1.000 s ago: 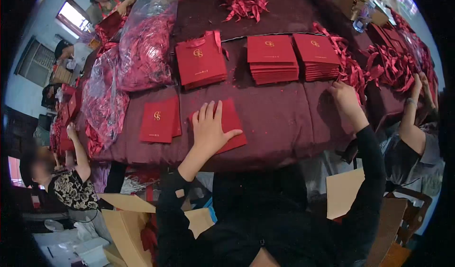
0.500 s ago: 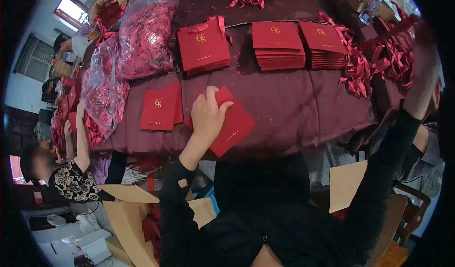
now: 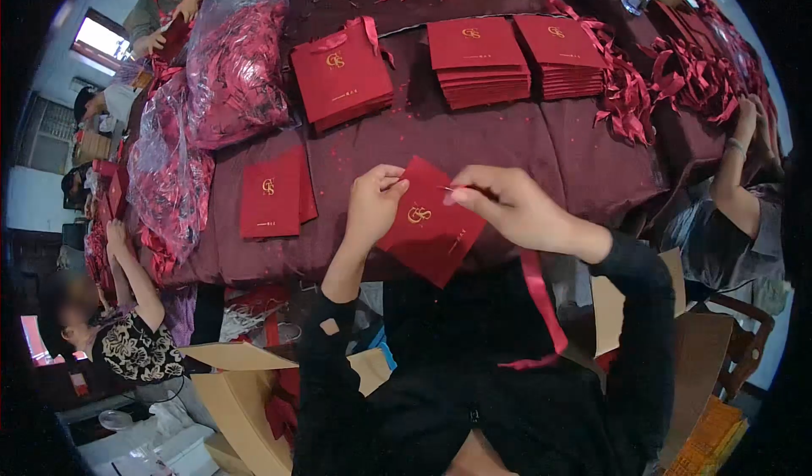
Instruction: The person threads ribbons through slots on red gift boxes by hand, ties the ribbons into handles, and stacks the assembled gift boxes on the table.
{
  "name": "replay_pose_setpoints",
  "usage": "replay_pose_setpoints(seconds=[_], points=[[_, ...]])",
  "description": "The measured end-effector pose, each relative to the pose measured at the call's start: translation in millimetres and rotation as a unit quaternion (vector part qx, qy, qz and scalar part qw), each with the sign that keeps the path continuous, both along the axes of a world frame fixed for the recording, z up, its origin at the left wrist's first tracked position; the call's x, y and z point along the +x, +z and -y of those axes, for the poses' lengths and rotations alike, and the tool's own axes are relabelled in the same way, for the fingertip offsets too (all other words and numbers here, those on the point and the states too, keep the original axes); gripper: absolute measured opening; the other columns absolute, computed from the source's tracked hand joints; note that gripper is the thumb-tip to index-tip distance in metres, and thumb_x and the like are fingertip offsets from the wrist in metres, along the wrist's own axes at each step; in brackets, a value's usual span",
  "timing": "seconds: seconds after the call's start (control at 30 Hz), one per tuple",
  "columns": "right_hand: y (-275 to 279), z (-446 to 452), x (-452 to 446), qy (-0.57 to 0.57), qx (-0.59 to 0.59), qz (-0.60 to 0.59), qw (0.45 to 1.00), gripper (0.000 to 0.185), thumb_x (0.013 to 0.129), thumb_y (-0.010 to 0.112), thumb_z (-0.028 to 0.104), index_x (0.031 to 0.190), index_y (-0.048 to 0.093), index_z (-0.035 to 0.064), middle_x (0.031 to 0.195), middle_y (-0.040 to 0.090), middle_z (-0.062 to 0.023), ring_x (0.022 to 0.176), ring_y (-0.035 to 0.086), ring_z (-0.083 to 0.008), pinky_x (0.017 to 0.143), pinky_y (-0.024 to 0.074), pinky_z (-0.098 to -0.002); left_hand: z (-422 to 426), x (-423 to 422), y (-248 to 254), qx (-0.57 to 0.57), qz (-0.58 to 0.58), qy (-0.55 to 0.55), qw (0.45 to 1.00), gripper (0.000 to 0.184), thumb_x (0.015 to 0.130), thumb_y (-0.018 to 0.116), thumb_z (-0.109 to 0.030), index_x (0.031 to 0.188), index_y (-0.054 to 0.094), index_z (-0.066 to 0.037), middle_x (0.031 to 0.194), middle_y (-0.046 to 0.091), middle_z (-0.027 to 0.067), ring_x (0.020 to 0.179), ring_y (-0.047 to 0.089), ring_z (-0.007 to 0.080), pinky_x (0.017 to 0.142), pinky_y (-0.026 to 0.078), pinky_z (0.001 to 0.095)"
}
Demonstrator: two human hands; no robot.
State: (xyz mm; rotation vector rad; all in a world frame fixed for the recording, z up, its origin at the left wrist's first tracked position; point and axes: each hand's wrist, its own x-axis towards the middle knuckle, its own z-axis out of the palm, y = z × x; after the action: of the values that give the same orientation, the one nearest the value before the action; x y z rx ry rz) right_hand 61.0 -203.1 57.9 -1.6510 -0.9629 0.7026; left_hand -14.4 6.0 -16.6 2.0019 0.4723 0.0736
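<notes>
My left hand [image 3: 374, 207] grips the left edge of a flat red paper bag [image 3: 436, 243] with gold lettering, tilted in front of my chest. At the bag's upper right edge, my right hand [image 3: 537, 212] is closed in a pinch on a red ribbon [image 3: 540, 298]. The ribbon's long tail hangs below that hand, its end resting against my black top. Something thin and pale shows at the right fingertips, too small to name. A pair of similar red bags [image 3: 271, 201] lies on the cloth to the left.
Stacked red bags [image 3: 482, 83] and a second pile [image 3: 342, 79] stand farther back on the dark red tablecloth [image 3: 507, 142]. Loose ribbons [image 3: 626, 95] lie at right, a plastic sack of ribbons [image 3: 241, 74] at left. Cardboard boxes [image 3: 245, 400] stand below; other people work around.
My right hand has come from the far right to the bag, bringing a red ribbon. The bag is now raised and turned, its gold lettering showing. The view has shifted slightly.
</notes>
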Motion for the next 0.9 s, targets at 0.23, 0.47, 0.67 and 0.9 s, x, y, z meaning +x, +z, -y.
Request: replay_pose_setpoints(seconds=[0.23,0.47,0.67,0.9], points=[[-98,-37,-1,-0.097,-0.028,0.040,0.994,0.022,0.092,0.054,0.018,0.091,0.060,-0.0023,0.076,0.061,-0.0208,0.067,0.062,-0.0304,0.060,0.0455,-0.0378,3,-4,-16,-0.211,0.012,0.036,0.977,0.018,0.084,0.064,-0.002,0.100,0.063,0.006,0.088,0.069,0.0107,0.080,0.064,0.0127,0.072,0.049,0.0243],[-109,-38,-4,-0.136,0.020,0.039,0.990,0.021,0.091,0.055,0.019,0.085,0.057,-0.0014,0.075,0.059,-0.0214,0.066,0.061,-0.0337,0.058,0.0447,-0.0402,-1,-6,-10,-0.342,-0.039,0.045,0.938,0.014,0.089,0.060,-0.005,0.099,0.065,0.004,0.090,0.068,0.0092,0.080,0.063,0.0118,0.073,0.049,0.0235],[-105,-43,-19,-0.187,0.014,0.176,0.966,0.018,0.091,0.055,0.019,0.086,0.058,0.0020,0.078,0.061,-0.0190,0.069,0.060,-0.0379,0.058,0.0468,-0.0433,-1,-7,-12,-0.354,-0.043,0.054,0.933,0.015,0.090,0.059,-0.007,0.098,0.065,0.004,0.089,0.068,0.0085,0.079,0.062,0.0112,0.073,0.048,0.0229],[-106,-47,-24,-0.203,-0.007,0.268,0.942,0.018,0.089,0.056,0.019,0.079,0.056,0.0047,0.073,0.060,-0.0155,0.064,0.060,-0.0356,0.053,0.0464,-0.0434,0,-7,-15,-0.350,-0.035,0.066,0.934,0.014,0.090,0.060,-0.007,0.096,0.065,0.004,0.088,0.067,0.0069,0.081,0.060,0.0090,0.074,0.046,0.0214]])
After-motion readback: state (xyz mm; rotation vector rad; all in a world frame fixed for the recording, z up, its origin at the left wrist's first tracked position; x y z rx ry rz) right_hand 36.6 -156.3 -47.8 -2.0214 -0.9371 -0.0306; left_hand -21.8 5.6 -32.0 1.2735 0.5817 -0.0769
